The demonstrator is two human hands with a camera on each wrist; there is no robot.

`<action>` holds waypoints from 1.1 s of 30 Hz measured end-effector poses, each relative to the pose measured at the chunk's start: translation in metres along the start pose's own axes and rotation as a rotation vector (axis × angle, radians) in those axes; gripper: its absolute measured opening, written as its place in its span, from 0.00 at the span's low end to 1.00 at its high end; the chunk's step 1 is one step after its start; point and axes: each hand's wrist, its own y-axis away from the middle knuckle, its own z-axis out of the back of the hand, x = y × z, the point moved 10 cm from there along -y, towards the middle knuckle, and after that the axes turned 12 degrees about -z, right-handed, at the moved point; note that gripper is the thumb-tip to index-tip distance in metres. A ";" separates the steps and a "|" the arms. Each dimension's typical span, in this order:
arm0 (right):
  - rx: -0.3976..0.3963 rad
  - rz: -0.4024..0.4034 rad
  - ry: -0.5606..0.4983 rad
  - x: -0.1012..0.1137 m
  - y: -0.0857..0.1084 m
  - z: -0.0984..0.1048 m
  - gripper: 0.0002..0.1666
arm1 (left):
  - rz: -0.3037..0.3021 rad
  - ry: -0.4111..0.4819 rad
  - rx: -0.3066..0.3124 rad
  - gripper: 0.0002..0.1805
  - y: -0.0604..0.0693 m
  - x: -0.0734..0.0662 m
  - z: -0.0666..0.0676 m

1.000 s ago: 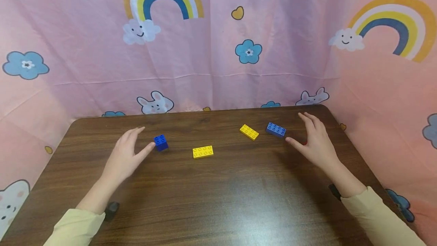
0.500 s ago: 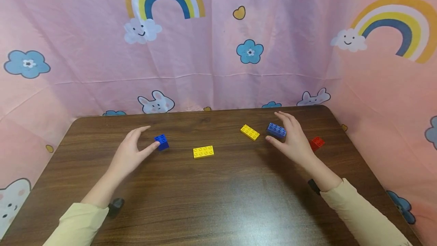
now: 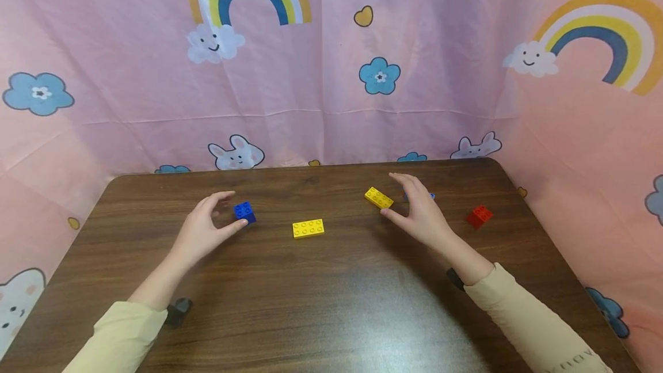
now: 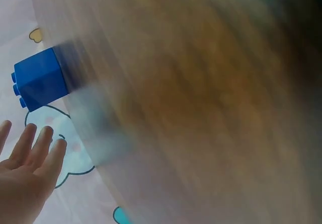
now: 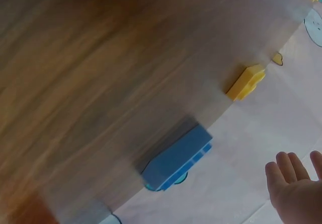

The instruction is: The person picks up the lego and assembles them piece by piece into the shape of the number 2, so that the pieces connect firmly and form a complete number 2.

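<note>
Five bricks and two bare hands at a brown table [image 3: 321,292], read from left to right. One pale sleeve [image 3: 121,335] leads to the left hand [image 3: 199,233], whose thumb and fingers stand wide apart and grip nothing. Its thumb tip overlaps the near edge of the small blue brick [image 3: 244,212], the first of two blue ones, with four studs on top; whether the two touch cannot be told. Next lies the first of two yellow bricks, the central yellow brick [image 3: 308,228], with eight studs in two rows, between the hands and apart from both. The second, the slanted yellow brick [image 3: 379,198], lies farther back, its near end just beside the right thumb tip. The right hand [image 3: 422,214], also wide and holding nothing, largely hides the long blue brick [image 5: 177,158] in the head view; the right wrist view shows that brick whole. Beyond it sits the single red brick [image 3: 479,217], near the right forearm. Behind the table hangs a pink cloth [image 3: 295,73] printed with two rainbows.
</note>
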 end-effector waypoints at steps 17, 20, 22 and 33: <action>0.118 0.035 -0.011 0.026 -0.003 -0.038 0.44 | 0.102 0.128 0.079 0.39 -0.003 0.012 -0.016; 0.138 0.057 -0.011 0.032 -0.002 -0.045 0.43 | 0.101 0.124 0.080 0.38 -0.005 0.012 -0.018; 0.149 0.073 -0.010 0.037 -0.002 -0.049 0.42 | 0.106 0.122 0.082 0.37 -0.005 0.011 -0.018; 0.237 0.084 -0.061 0.049 -0.011 -0.071 0.38 | 0.170 0.164 0.101 0.34 -0.006 0.019 -0.022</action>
